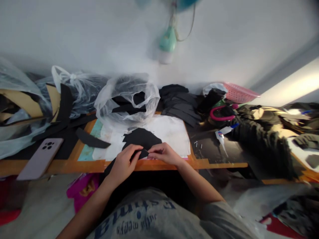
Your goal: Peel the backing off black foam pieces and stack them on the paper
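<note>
So, in the head view both hands are working on one small black cut-out piece, held at the front edge of the table, just in front of a fanned stack of black cut-outs on white paper. The left hand pinches it between thumb and fingers, and the right hand seems to pinch its other end by the tip.

What could go sideways? That right-hand grip looks tiny, so a slight tug might pull the ends out of line. The stack sits very near the knuckles, so a careless wrist could shove it askew. The lilac phone pokes past the table edge (yikes), and a bump from the left arm might tip it off. The white tube with a pointed nozzle lies loose on the right; if it's glue, a leak could smear the dark tabletop.

Containers: the open clear plastic bag behind the stack has black pieces inside. Far left, another clear bag holds tan and black curved pieces. The knotted bag beside it is too hazy to read. The pink mesh basket leans at the back right, contents hidden.
</note>
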The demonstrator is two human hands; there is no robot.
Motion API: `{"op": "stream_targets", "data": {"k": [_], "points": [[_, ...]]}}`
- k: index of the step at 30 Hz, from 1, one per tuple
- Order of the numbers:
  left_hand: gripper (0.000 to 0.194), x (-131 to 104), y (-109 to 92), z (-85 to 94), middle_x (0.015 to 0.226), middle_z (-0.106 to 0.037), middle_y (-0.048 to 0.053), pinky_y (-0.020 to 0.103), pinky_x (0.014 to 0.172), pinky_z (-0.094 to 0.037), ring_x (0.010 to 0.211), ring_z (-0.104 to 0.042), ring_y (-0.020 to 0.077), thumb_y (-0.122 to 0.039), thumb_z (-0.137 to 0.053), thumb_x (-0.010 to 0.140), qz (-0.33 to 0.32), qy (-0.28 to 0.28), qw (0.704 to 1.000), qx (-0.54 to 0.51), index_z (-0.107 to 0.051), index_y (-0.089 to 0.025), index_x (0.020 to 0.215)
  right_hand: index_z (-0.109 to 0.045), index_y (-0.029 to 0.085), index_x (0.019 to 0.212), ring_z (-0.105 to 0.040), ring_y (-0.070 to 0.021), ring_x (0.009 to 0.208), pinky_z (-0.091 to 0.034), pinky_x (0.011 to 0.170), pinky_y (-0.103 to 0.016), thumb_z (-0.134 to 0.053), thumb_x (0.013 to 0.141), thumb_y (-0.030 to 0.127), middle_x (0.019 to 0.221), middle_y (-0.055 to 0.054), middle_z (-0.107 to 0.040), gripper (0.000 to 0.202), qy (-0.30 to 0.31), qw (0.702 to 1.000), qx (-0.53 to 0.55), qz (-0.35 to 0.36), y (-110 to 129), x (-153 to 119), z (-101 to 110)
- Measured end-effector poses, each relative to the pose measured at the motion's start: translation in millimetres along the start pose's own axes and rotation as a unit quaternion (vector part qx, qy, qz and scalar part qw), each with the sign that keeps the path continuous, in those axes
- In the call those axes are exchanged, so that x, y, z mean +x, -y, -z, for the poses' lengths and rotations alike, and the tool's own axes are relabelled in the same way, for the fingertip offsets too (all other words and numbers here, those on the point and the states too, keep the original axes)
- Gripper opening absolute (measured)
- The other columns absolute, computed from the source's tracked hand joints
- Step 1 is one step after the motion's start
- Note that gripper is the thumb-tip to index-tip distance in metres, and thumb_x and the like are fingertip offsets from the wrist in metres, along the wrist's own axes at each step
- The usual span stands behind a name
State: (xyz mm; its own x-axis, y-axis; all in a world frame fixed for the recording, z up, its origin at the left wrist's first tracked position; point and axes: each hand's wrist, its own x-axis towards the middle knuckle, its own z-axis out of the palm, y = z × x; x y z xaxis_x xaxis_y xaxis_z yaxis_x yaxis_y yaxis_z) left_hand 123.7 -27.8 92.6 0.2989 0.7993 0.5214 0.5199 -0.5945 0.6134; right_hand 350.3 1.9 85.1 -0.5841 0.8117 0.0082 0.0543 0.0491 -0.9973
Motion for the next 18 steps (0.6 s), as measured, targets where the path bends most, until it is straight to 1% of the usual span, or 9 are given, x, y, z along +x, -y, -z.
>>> {"op": "stream_targets", "data": {"k": [3, 5, 7, 9, 11, 13, 15, 17, 18], "points": [[0.015, -1, 1, -1.0, 0.098, -0.074, 0.005, 0.027, 0.083, -0.058, 0.090, -0.073, 0.0165, -0.017, -0.057, 0.099, 0.024, 0.016, 0.999, -0.025, -0.067, -0.020, 0.111, -0.082, 0.018, 0.089, -0.063, -0.0130, 0.061, -0.049, 0.059, -0.025, -0.083, 0.082, 0.044, 0.073, -0.003, -0.075, 0.026, -0.025, 0.997, 0.058, -0.036, -4, -2, 4], [0.019, -3, 2, -3.0, 0.102, -0.074, 0.007, 0.030, 0.084, -0.059, 0.094, -0.072, 0.0182, -0.018, -0.057, 0.099, 0.031, 0.019, 0.999, -0.023, -0.068, -0.020, 0.115, -0.081, 0.018, 0.081, -0.060, -0.0124, 0.056, -0.048, 0.056, -0.025, -0.087, 0.078, 0.042, 0.066, -0.002, -0.072, 0.024, -0.039, 0.993, 0.095, -0.054, -7, -2, 2], [0.025, -5, 2, -5.7, 0.114, -0.073, 0.010, 0.038, 0.093, -0.059, 0.108, -0.070, 0.0229, -0.017, -0.058, 0.098, 0.014, 0.008, 1.000, 0.007, -0.069, -0.022, 0.120, -0.079, 0.018, 0.076, -0.060, -0.0127, 0.055, -0.049, 0.056, -0.026, -0.089, 0.076, 0.041, 0.064, -0.001, -0.071, 0.025, -0.041, 0.988, 0.131, -0.066, -11, -4, -3], [0.033, -8, 0, -8.5, 0.123, -0.071, 0.011, 0.044, 0.098, -0.058, 0.116, -0.068, 0.0254, -0.014, -0.057, 0.098, -0.030, 0.005, 0.999, 0.026, -0.070, -0.026, 0.126, -0.077, 0.018, 0.072, -0.059, -0.0125, 0.054, -0.047, 0.055, -0.026, -0.091, 0.073, 0.041, 0.062, -0.001, -0.070, 0.027, -0.054, 0.982, 0.167, -0.067, -15, -6, -10], [0.039, -10, -2, -10.9, 0.122, -0.072, 0.011, 0.040, 0.095, -0.059, 0.112, -0.070, 0.0222, -0.011, -0.053, 0.099, -0.070, 0.028, 0.997, -0.008, -0.069, -0.028, 0.131, -0.075, 0.018, 0.068, -0.055, -0.0114, 0.051, -0.043, 0.053, -0.025, -0.095, 0.068, 0.040, 0.058, 0.001, -0.066, 0.030, -0.074, 0.976, 0.196, -0.065, -18, -8, -19], [0.040, -12, -4, -12.8, 0.116, -0.073, 0.010, 0.032, 0.089, -0.061, 0.105, -0.072, 0.0179, -0.009, -0.051, 0.100, -0.081, 0.045, 0.993, -0.072, -0.067, -0.026, 0.132, -0.070, 0.018, 0.063, -0.049, -0.0099, 0.050, -0.038, 0.051, -0.024, -0.097, 0.063, 0.040, 0.055, 0.002, -0.062, 0.035, -0.098, 0.969, 0.217, -0.059, -22, -8, -28], [0.034, -12, -5, -13.9, 0.111, -0.075, 0.008, 0.029, 0.087, -0.062, 0.101, -0.073, 0.0165, -0.010, -0.056, 0.099, -0.070, 0.032, 0.990, -0.117, -0.069, -0.025, 0.127, -0.062, 0.019, 0.057, -0.044, -0.0086, 0.049, -0.034, 0.051, -0.024, -0.098, 0.061, 0.041, 0.054, 0.004, -0.058, 0.042, -0.122, 0.964, 0.233, -0.047, -25, -6, -39], [0.024, -13, -4, -13.4, 0.106, -0.075, 0.008, 0.029, 0.086, -0.062, 0.098, -0.074, 0.0172, -0.013, -0.062, 0.097, -0.054, 0.011, 0.989, -0.137, -0.072, -0.024, 0.116, -0.054, 0.020, 0.054, -0.040, -0.0084, 0.048, -0.033, 0.050, -0.024, -0.097, 0.060, 0.045, 0.051, 0.005, -0.053, 0.051, -0.135, 0.958, 0.250, -0.030, -27, -4, -48], [0.018, -14, -2, -12.4, 0.106, -0.074, 0.008, 0.031, 0.086, -0.062, 0.098, -0.073, 0.0180, -0.015, -0.064, 0.096, -0.041, 0.001, 0.989, -0.141, -0.073, -0.023, 0.110, -0.051, 0.021, 0.055, -0.040, -0.0091, 0.048, -0.034, 0.050, -0.024, -0.096, 0.061, 0.049, 0.052, 0.005, -0.052, 0.054, -0.136, 0.957, 0.255, -0.021, -28, -4, -51]]}}
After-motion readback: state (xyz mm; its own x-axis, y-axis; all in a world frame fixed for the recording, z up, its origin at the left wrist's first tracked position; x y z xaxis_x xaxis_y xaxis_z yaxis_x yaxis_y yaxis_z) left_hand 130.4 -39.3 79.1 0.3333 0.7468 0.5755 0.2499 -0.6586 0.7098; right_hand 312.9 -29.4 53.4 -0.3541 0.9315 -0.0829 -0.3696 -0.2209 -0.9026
